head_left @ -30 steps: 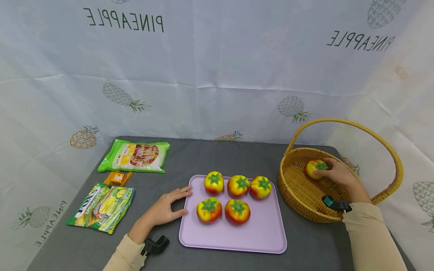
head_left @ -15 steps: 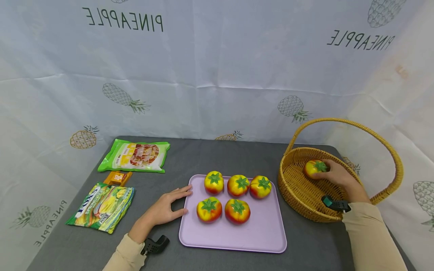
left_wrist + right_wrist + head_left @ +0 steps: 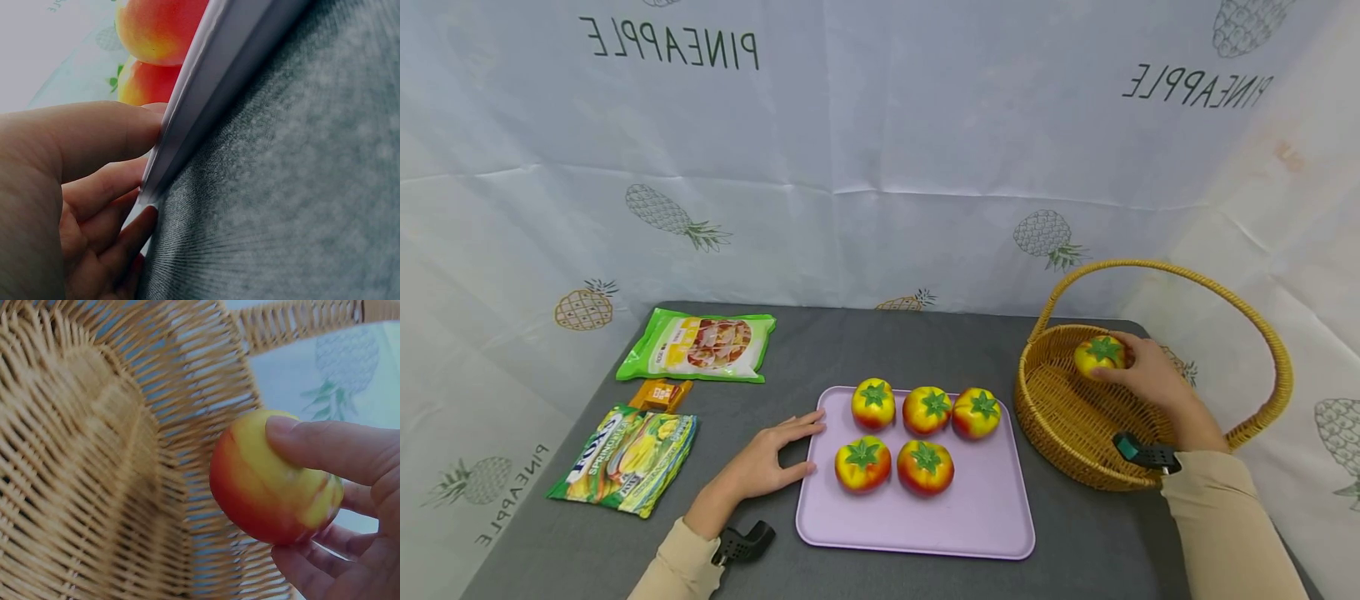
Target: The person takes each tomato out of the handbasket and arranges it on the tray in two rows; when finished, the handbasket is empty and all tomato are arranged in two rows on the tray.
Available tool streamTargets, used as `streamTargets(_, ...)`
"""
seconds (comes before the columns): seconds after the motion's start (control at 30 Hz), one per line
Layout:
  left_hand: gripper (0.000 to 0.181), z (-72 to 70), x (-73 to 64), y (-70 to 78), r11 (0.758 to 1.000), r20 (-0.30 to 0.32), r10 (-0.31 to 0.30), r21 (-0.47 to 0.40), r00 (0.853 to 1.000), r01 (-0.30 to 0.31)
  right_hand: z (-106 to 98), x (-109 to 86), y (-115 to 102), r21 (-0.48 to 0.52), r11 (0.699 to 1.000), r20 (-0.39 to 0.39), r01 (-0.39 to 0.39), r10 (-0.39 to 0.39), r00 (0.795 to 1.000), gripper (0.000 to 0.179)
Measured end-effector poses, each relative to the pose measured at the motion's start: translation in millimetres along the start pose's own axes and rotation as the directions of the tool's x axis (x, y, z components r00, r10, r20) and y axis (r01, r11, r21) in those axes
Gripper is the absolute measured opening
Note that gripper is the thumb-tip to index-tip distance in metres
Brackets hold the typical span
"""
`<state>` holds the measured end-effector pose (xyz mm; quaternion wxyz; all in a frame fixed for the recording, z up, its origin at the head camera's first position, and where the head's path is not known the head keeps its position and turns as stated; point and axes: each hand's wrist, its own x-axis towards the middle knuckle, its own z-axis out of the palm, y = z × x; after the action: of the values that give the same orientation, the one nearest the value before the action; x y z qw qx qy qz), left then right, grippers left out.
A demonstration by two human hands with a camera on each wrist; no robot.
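In the head view, my right hand (image 3: 1150,375) grips a red-and-yellow tomato (image 3: 1101,357) with a green leafy top, inside the wicker basket (image 3: 1037,417). Thumb and fingers lie on opposite sides of the tomato (image 3: 269,481) in the right wrist view, where it is apart from the woven floor. My left hand (image 3: 767,458) touches the left edge of the lilac tray (image 3: 955,529), fingers spread and fairly straight. Several similar tomatoes (image 3: 926,468) sit on that tray in two rows. The left wrist view has the thumb (image 3: 119,134) against the tray's rim (image 3: 194,94).
The basket's tall handle (image 3: 1172,271) arches over my right forearm. At the left of the grey table (image 3: 850,342) lie a green-and-white food packet (image 3: 700,346), a small orange packet (image 3: 661,395) and a green snack bag (image 3: 625,458). A pineapple-print cloth (image 3: 880,167) hangs behind.
My right hand has raised the tomato slightly inside the basket, and its leafy top has turned more toward the head camera. The left hand and tray have stayed put.
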<state>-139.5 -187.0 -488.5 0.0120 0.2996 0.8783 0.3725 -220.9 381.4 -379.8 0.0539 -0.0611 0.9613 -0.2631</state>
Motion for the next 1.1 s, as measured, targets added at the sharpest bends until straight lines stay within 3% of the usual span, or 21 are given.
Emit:
streamTargets(0.43,0.053,-1.1,1.7,0.6,1.0,0.016,-0.016,0.002,1.0,0.016,-3,-25.2,-47,0.0,0.997,-0.065,0.083,-0.083,0.994,0.085)
streamTargets(0.87,0.053,-1.4,1.0,1.3,1.0,0.014,-0.015,0.0,1.0,0.015,26,-56.2,-83,0.019,0.969,-0.141,0.247,-0.242,0.96,0.076)
streamTargets(1.1,0.052,0.5,0.1,-1.5,1.0,0.007,-0.011,0.006,1.0,0.011,46,-70.6,-95,0.06,0.938,-0.167,0.34,-0.327,0.93,0.073)
